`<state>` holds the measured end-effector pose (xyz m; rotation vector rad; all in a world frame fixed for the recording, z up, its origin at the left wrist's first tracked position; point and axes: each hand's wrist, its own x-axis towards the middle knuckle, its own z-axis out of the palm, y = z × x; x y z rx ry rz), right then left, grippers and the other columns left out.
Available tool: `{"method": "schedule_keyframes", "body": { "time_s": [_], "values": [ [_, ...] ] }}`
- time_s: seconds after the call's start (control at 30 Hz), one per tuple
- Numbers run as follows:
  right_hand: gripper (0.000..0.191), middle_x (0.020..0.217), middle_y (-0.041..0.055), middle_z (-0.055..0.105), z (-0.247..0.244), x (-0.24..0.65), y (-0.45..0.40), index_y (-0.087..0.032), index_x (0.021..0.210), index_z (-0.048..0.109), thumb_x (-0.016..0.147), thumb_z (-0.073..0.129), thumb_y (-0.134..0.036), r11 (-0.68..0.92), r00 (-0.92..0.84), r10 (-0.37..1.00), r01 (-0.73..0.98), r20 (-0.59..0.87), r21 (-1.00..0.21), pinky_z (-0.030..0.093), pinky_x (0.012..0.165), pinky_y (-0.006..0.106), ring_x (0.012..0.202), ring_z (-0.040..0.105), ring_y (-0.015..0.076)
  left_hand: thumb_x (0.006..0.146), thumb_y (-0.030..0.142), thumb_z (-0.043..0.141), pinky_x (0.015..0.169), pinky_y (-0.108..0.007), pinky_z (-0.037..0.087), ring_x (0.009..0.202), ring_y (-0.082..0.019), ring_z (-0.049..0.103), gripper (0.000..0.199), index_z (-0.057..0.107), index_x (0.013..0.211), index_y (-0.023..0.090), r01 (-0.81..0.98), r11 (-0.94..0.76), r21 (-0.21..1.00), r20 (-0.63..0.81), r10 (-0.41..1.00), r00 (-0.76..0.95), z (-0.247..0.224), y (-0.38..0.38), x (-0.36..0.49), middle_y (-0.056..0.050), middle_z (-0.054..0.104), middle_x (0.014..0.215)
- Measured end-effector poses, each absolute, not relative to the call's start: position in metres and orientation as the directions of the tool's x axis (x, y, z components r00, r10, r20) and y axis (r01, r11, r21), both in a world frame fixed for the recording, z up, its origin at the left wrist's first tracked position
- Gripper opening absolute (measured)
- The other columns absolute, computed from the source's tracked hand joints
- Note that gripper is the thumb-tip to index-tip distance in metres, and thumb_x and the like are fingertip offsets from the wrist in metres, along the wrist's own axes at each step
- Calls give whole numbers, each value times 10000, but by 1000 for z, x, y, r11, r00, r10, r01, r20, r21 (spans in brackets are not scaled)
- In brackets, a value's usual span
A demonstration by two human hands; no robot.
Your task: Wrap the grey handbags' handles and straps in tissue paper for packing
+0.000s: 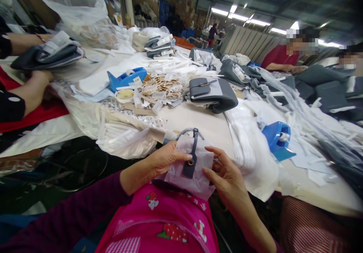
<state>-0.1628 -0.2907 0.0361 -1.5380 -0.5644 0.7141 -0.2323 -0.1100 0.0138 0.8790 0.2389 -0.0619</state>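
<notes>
Just above my lap, my left hand (pixel 164 160) is closed, its thumb pressing the strap of a dark leather bag tag (pixel 190 168) with a brass-coloured eyelet. Behind the tag lies a thin white tissue sheet (pixel 177 175), and the hidden left fingers are under it. My right hand (pixel 225 173) touches the sheet's right edge, thumb and forefinger apart. A grey curved handle or cord (pixel 185 130) shows behind the sheet's top; what it belongs to is mostly hidden. Farther up the table, a folded dark grey bag (pixel 221 96) with a buckled flap rests beyond my hands.
Paper tags with strings (pixel 164 86), a tape roll (pixel 124 95) and a blue tape dispenser (pixel 127 78) lie at left. Another blue dispenser (pixel 278 137) stands right, beside white wrapping (pixel 245 139). A co-worker's hands (pixel 36 84) hold a dark bag at far left; other people work at right.
</notes>
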Motion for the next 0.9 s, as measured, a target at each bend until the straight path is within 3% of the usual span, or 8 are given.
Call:
{"method": "schedule_keyframes", "body": {
  "time_s": [0.13, 0.2, 0.3, 0.4, 0.5, 0.67, 0.77, 0.9],
  "values": [
    [373, 1039, 33, 569, 41, -161, -295, -268, 1233, 488, 875, 575, -325, -147, 714, 700, 107, -27, -983, 525, 564, 233, 700, 606, 119, 568, 144, 811, 791, -309, 501, 807, -195, 642, 427, 698, 977, 99, 181, 614, 768, -266, 49, 963, 16, -106, -233, -91, 705, 894],
    [309, 1017, 34, 570, 43, -153, -296, -261, 1221, 513, 915, 491, -289, -168, 751, 654, 259, 89, -951, 523, 560, 241, 675, 587, 113, 559, 146, 810, 756, -313, 508, 770, -197, 644, 405, 699, 946, 96, 214, 608, 765, -301, 44, 953, 16, -103, -233, -95, 702, 881],
    [386, 1107, 51, 562, 43, -129, -289, -272, 1224, 536, 862, 478, -150, -166, 674, 653, 572, 345, -803, 542, 782, 336, 935, 593, 179, 551, 131, 803, 720, -307, 517, 732, -188, 643, 417, 699, 955, 107, 244, 617, 748, -321, 15, 947, 15, -97, -233, -96, 702, 893],
    [583, 1283, 64, 514, 43, -102, -273, -282, 1311, 496, 775, 504, -54, -97, 415, 797, 805, 439, -585, 398, 1047, 440, 1221, 461, 226, 548, 123, 795, 701, -291, 518, 719, -177, 640, 415, 696, 951, 109, 278, 614, 739, -328, -33, 944, 14, -91, -232, -94, 699, 896],
    [596, 1338, 76, 509, 46, -83, -253, -259, 1349, 467, 789, 544, -70, 42, 177, 905, 868, 387, -494, 323, 1099, 459, 1308, 378, 238, 542, 120, 791, 660, -259, 503, 682, -157, 625, 362, 690, 889, 102, 296, 579, 760, -329, -50, 943, 15, -86, -230, -87, 694, 853],
    [607, 1156, 76, 628, 60, -68, -225, -223, 1372, 426, 813, 660, -242, 137, -15, 972, 848, 234, -513, 249, 1112, 495, 1170, 504, 232, 531, 117, 781, 614, -232, 483, 634, -136, 604, 341, 676, 856, 114, 248, 509, 825, -272, -27, 962, 24, -78, -228, -51, 687, 789],
    [628, 1110, 72, 636, 70, -62, -214, -208, 1386, 410, 811, 660, -240, 152, -79, 984, 836, 158, -528, 191, 1129, 510, 1116, 551, 215, 522, 132, 778, 575, -220, 469, 600, -129, 594, 303, 664, 802, 115, 253, 454, 854, -267, -34, 963, 31, -72, -227, -38, 677, 752],
    [638, 1067, 77, 641, 76, -60, -208, -199, 1387, 426, 789, 645, -171, 121, -99, 993, 806, 70, -579, 293, 1087, 486, 1070, 580, 208, 542, 130, 748, 600, -235, 488, 608, -135, 602, 313, 684, 848, 131, 244, 397, 885, -246, -46, 968, 38, -68, -229, -29, 680, 754]
  ]
}}
